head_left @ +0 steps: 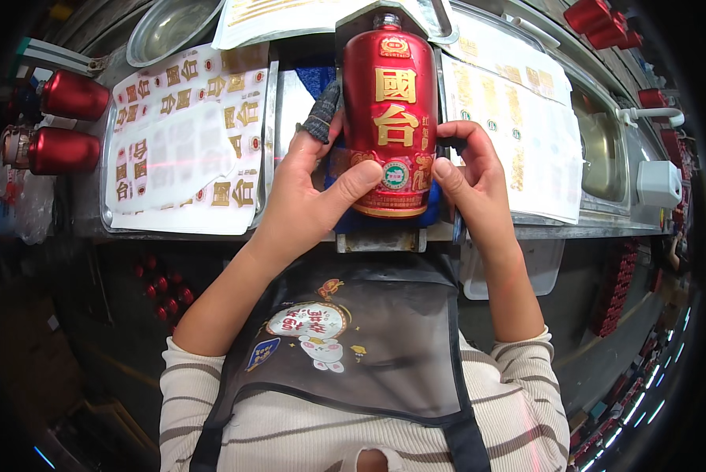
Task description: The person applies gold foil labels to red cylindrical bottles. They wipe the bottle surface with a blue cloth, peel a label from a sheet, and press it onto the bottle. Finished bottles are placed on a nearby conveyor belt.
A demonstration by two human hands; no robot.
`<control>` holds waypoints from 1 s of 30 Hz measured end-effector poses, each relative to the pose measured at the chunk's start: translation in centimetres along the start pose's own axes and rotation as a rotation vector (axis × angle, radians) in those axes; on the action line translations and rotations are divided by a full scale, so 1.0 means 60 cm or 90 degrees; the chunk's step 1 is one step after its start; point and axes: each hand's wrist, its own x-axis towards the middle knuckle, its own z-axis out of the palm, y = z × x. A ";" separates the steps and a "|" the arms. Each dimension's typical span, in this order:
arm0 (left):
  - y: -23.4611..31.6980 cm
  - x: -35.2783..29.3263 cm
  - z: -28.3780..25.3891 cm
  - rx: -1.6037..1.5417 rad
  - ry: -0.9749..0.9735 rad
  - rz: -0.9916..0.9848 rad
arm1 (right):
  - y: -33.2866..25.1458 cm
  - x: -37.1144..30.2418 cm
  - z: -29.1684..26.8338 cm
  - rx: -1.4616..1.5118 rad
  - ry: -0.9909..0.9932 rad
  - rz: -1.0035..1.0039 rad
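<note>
A glossy red bottle (361, 102) with gold characters and a small green-and-white round emblem (395, 175) lies in front of me, neck pointing away. It rests in a metal cradle (380, 240) at the near edge of the table. My left hand (310, 181) is closed on the bottle's left side, its thumb pressed on the lower front beside the emblem. Dark coverings sit on some of its fingers. At the lower right side, my right hand (479, 169) grips with thumb and bent fingers. Fingertips behind the bottle are hidden.
A tray with gold-and-red decal sheets (247, 161) lies to the left, more decal sheets (542, 157) to the right. Beyond the left sheets is a metal bowl (172, 31). Red bottles (66, 149) stand at far left. A water-filled basin (597, 149) and white container (658, 184) are at right.
</note>
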 end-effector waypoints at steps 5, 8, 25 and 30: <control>-0.003 0.006 0.020 0.116 0.013 0.027 | 0.006 0.002 -0.008 -0.028 0.007 -0.035; 0.008 0.005 0.024 0.002 0.010 -0.004 | 0.009 0.005 -0.002 0.003 0.009 -0.027; -0.031 0.006 -0.002 -0.142 0.018 0.021 | 0.004 0.002 0.009 -0.012 0.015 -0.021; -0.037 0.006 0.000 -0.160 0.029 0.026 | -0.004 -0.001 0.011 -0.016 0.007 -0.008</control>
